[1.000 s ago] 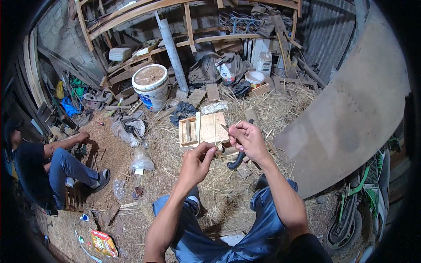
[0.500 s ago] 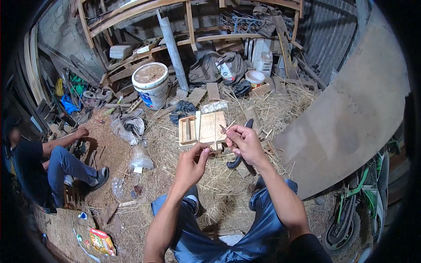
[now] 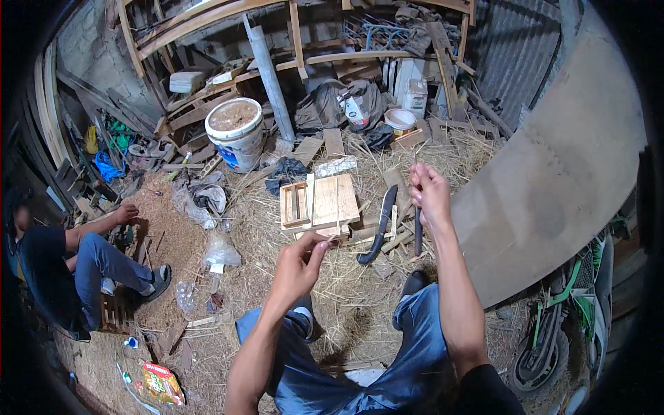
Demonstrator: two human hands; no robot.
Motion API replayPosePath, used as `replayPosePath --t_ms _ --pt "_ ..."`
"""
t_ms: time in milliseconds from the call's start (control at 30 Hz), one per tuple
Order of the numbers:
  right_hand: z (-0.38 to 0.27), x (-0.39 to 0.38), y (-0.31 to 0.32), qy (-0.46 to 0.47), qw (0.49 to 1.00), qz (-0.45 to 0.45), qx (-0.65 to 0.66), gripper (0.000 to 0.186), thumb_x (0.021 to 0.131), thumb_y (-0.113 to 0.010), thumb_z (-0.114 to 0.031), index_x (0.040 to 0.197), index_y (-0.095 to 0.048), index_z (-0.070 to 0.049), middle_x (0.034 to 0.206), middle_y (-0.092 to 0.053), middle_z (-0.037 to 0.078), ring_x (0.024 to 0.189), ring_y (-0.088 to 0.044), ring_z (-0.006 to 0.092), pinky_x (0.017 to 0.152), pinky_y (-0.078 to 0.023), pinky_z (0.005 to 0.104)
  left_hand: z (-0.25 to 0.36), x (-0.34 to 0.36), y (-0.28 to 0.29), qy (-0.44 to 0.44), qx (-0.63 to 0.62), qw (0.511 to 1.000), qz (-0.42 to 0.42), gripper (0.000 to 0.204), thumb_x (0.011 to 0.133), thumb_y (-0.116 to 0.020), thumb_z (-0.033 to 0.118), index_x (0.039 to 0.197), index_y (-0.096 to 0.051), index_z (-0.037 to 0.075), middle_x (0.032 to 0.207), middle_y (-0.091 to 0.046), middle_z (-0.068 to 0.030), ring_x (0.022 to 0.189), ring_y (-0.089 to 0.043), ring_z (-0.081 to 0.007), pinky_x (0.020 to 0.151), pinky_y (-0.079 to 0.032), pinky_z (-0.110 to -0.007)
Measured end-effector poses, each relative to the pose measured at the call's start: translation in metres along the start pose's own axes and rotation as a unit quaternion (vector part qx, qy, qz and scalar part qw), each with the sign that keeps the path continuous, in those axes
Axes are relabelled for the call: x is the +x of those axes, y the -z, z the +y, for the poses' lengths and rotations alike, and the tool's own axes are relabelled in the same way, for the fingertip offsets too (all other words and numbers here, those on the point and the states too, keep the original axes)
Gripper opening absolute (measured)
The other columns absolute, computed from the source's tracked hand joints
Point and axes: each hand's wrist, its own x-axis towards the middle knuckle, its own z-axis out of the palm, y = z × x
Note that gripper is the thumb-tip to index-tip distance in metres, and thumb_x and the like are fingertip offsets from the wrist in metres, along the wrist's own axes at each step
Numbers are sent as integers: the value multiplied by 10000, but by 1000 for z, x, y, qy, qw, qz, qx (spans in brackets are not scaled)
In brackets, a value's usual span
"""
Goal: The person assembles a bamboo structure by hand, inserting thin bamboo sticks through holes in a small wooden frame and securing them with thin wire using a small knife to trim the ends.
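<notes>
My left hand [image 3: 299, 266] is closed in a pinch on a thin wooden stick [image 3: 338, 207], whose upper length stands out against a pale wooden board [image 3: 324, 206]. To the right, my raised right hand [image 3: 430, 197] is closed round a slim knife; its long dark handle [image 3: 418, 238] hangs below the fist and a narrow tip shows above it. Between my hands a machete [image 3: 380, 225] with a curved black handle lies on the straw. A small wooden frame [image 3: 295, 205] rests on the left part of the board.
A seated person [image 3: 83, 256] is at the left. Behind the board stand a white bucket [image 3: 236, 135] and a smaller tub [image 3: 400, 122]. A large brown sheet [image 3: 546, 180] leans at the right, with a green motorbike [image 3: 564, 304] below it. Straw and wood scraps cover the floor.
My right hand has moved away from the stick, to the right and farther off, carrying the knife, which now points upward. The machete is uncovered. My left hand has barely moved.
</notes>
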Motion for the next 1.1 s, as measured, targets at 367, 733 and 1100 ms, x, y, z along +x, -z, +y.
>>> replayPosePath --t_ms 367,733,1100 --pt "14 -41 -37 -50 990 -129 -27 257 944 -544 -205 1048 -592 25 654 -509 -7 442 -379 23 356 -266 171 8 7 -4 -17 55 998 6 145 913 -569 127 932 -616 -9 633 -583 -32 546 -448 -50 497 -363 -244" --pt "4 -64 -49 -67 973 -213 -57 262 947 -544 -245 996 -610 4 654 -528 -7 447 -378 16 360 -263 155 6 15 -9 -29 21 999 35 145 917 -561 121 956 -616 -8 693 -626 -44 573 -490 -57 507 -394 -244" --pt "6 -46 -35 -41 988 -144 -36 239 963 -517 -234 976 -598 -9 636 -520 -13 431 -362 15 369 -263 164 7 9 -5 -36 34 999 14 155 906 -577 133 959 -625 -4 613 -579 -70 530 -467 -78 487 -372 -269"
